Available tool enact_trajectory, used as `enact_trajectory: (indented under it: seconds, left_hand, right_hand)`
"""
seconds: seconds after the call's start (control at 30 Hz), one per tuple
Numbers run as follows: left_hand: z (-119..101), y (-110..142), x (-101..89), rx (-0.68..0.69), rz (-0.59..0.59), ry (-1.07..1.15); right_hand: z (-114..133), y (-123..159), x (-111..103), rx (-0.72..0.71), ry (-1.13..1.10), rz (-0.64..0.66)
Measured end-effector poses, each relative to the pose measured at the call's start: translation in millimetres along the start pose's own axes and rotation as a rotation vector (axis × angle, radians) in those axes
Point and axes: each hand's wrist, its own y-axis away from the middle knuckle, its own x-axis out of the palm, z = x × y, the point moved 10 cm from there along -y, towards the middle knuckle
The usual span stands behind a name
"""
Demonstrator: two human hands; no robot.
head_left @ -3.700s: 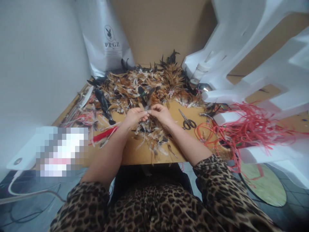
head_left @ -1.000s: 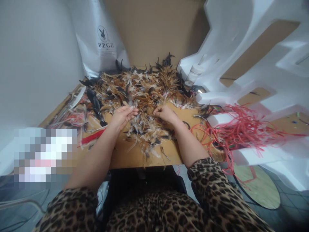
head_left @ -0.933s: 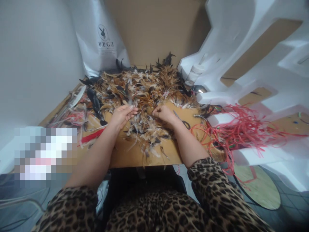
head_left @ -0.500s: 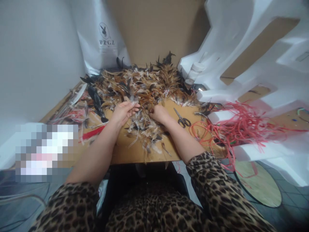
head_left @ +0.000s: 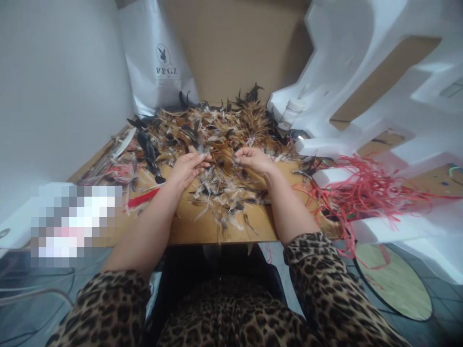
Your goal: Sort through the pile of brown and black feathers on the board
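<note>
My left hand (head_left: 187, 168) is closed in a pinch on a dark feather (head_left: 198, 139) with grey fluff at its base, which points up and away from me. To its right, my right hand (head_left: 253, 160) has its thumb and fingers pinched together at the edge of the brown feathers. What it holds, if anything, is too small to make out. Behind both hands spreads a wide heap of brown, white and black feathers (head_left: 213, 125). Below them, nearer to me, lies a smaller pile of loose feathers (head_left: 226, 193). My forearms cover parts of the table.
Red plastic strips (head_left: 376, 193) lie tangled among white foam pieces (head_left: 401, 231) at the right. A capped bottle (head_left: 291, 114) stands at the back right, a white printed bag (head_left: 162, 62) at the back left. A red strip bundle (head_left: 144, 197) lies by my left forearm on the table (head_left: 202, 233).
My hands, together at first, have moved apart. In the last half second my right hand has lifted right and away from the pile, and its forearm now hides the scissors. My left hand keeps its feather.
</note>
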Motion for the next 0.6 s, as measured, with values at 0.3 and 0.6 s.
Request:
enact_trajectory:
  seconds: [0.3,0.6]
  left_hand:
    - [6,2,9.7,-0.030,0.057,-0.033]
    - [21,5,15.2,-0.149,0.068,-0.049]
  right_hand:
    - [-26,-6,12,0.130,-0.248,-0.098]
    - [-30,0,23,0.195,-0.447,-0.223]
